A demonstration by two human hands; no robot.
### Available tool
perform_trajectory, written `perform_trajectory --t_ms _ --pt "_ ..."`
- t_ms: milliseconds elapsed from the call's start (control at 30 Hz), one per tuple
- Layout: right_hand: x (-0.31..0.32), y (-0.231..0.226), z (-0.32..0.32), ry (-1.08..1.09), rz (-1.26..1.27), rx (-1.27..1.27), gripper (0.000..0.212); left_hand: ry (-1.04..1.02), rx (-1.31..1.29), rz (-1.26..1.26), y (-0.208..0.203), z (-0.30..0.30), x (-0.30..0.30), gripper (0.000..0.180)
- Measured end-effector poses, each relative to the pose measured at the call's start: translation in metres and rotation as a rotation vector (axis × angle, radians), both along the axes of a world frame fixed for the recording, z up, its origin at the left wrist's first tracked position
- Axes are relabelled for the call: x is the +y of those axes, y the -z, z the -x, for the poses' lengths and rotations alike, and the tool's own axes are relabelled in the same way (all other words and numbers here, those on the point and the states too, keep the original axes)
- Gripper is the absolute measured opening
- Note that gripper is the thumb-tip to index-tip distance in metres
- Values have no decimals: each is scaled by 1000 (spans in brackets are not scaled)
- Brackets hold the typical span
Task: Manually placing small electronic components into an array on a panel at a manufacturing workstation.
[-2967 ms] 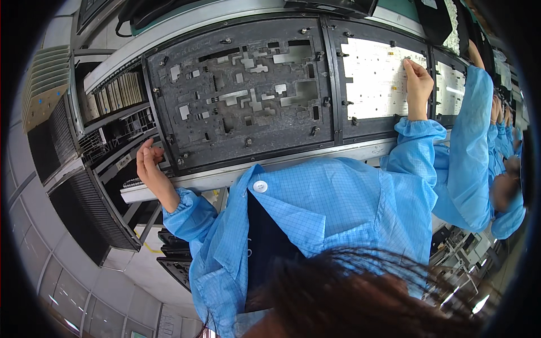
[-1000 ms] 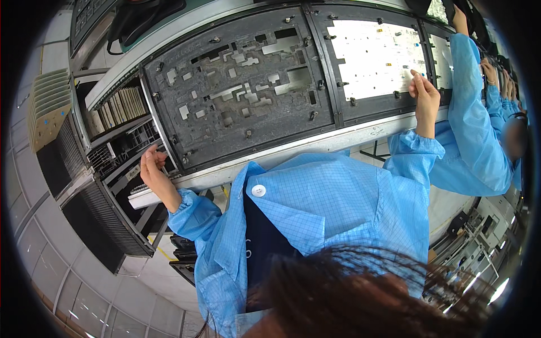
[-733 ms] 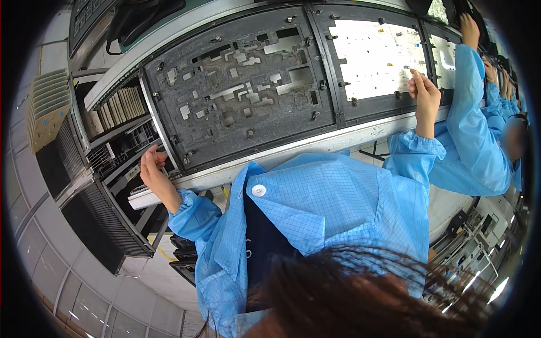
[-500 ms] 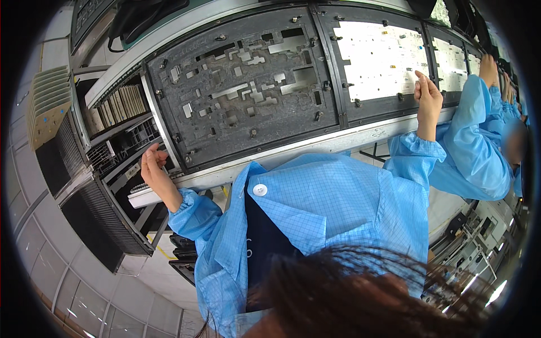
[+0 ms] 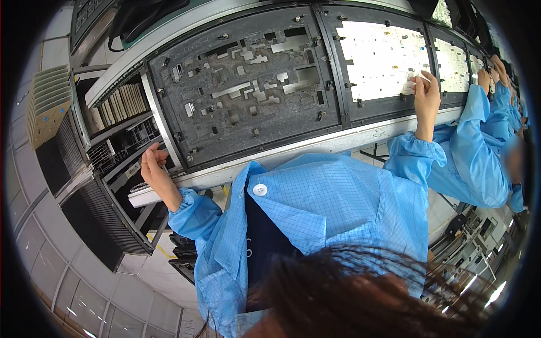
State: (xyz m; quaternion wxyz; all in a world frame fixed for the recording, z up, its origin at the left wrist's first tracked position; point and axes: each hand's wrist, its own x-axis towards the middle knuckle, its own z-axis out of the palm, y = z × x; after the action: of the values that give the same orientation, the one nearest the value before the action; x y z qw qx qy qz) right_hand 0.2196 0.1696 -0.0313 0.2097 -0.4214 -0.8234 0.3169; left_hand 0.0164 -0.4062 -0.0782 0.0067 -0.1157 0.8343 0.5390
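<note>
My right hand (image 5: 426,101) is raised over the front right part of a white circuit board (image 5: 372,67), thumb and fingers drawn together; anything small between them is too hard to make out. The board lies in a black pallet (image 5: 383,109) with small clips around its rim. My left hand (image 5: 159,173) hovers by the left end of the metal rail, its fingers curled together, and whatever they hold is hidden. Between my hands lies another black pallet (image 5: 265,121), without a board, showing many cut-outs.
Upright boards stand in a rack (image 5: 121,107) below left, with more tan boards (image 5: 49,107) farther left. A metal rail (image 5: 270,151) runs along the front. At right, a co-worker in a blue sleeve (image 5: 476,127) reaches over further pallets.
Both pallets and the white board have shifted slightly to the right. My right fingers have bent inward and moved a little; my left hand stays put. The co-worker's hands have moved.
</note>
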Motion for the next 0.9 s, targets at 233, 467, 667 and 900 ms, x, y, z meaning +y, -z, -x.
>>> perform_trajectory --t_ms 233,467,667,900 --pt "8 8 -5 67 -33 -128 29 13 6 -16 4 1 -2 36" --pt "11 5 -3 85 12 -63 30 -10 7 -31 1 -1 -2 36" --pt "16 5 0 89 23 -78 29 -8 20 -55 5 8 -5 36" --pt "16 18 6 -47 -25 -113 34 62 240 203 -9 -15 -30 31"
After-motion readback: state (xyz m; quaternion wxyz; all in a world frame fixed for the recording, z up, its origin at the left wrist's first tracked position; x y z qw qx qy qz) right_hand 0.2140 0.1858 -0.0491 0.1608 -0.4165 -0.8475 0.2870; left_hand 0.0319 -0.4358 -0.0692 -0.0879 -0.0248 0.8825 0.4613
